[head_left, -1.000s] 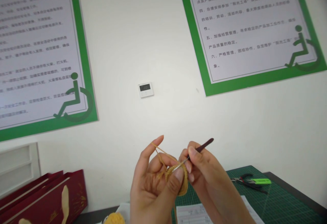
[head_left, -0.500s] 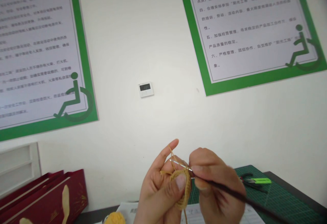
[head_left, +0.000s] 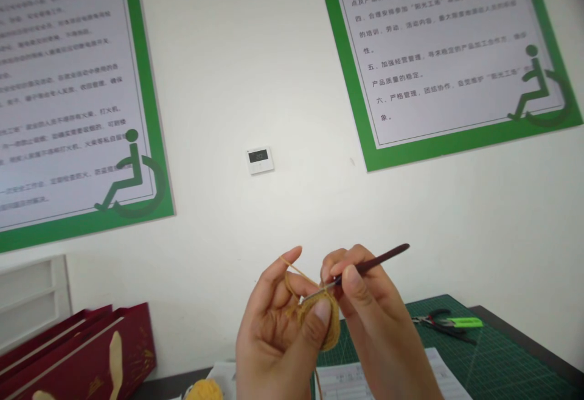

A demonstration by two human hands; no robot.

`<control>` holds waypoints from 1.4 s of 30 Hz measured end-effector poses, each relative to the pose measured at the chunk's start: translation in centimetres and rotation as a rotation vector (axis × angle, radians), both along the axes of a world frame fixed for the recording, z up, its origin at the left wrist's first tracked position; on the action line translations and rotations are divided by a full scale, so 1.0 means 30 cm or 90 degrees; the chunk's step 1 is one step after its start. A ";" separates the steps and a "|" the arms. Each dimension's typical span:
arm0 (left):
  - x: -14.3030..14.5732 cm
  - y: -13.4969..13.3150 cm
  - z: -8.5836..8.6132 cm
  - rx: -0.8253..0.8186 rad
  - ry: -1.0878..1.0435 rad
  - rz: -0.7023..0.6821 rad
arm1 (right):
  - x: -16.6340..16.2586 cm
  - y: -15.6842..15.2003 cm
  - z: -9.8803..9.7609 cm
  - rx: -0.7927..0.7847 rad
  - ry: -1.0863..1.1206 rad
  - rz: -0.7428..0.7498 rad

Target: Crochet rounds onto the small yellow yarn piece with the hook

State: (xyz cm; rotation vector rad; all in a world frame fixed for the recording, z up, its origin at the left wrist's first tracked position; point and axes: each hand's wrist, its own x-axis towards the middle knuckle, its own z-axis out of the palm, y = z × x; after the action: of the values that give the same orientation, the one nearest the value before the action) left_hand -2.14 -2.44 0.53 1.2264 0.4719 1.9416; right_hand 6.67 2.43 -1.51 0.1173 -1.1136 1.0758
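Note:
My left hand (head_left: 283, 327) pinches a small round crochet piece (head_left: 331, 330) of mustard yarn between thumb and fingers. A strand of that yarn (head_left: 298, 271) runs over the raised left index finger down to the work. In my right hand (head_left: 378, 315) is a crochet hook (head_left: 381, 260) with a dark handle, its handle end pointing up to the right. The hook's metal shaft lies across the top edge of the piece, tip toward the left fingers. From below the piece a yarn tail hangs down.
A yellow yarn ball (head_left: 204, 389) and printed papers (head_left: 351, 375) lie on the table below my hands. To the right, pliers (head_left: 440, 321) and a bright green tool (head_left: 465, 322) rest on a green cutting mat (head_left: 497, 357). Dark red bags (head_left: 86, 357) stand at left.
The hook's handle has swung from pointing down right to pointing up right as my right hand turned. Both hands shifted slightly left, and the crochet piece tilted to show more of its face.

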 end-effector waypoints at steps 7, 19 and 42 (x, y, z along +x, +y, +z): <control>0.001 0.008 -0.005 0.000 -0.007 0.040 | -0.003 0.022 -0.020 0.040 0.014 -0.144; -0.008 0.015 -0.009 -0.009 -0.015 0.030 | 0.034 0.030 -0.015 0.101 0.015 -0.192; 0.038 -0.006 -0.004 0.050 0.028 0.146 | 0.090 -0.017 0.035 0.450 -0.093 -0.628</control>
State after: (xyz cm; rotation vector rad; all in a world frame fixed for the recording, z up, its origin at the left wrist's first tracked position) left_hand -1.02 -2.62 0.42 1.3157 0.5861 2.1465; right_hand 9.37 1.91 -0.45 0.0306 -1.4087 -0.2088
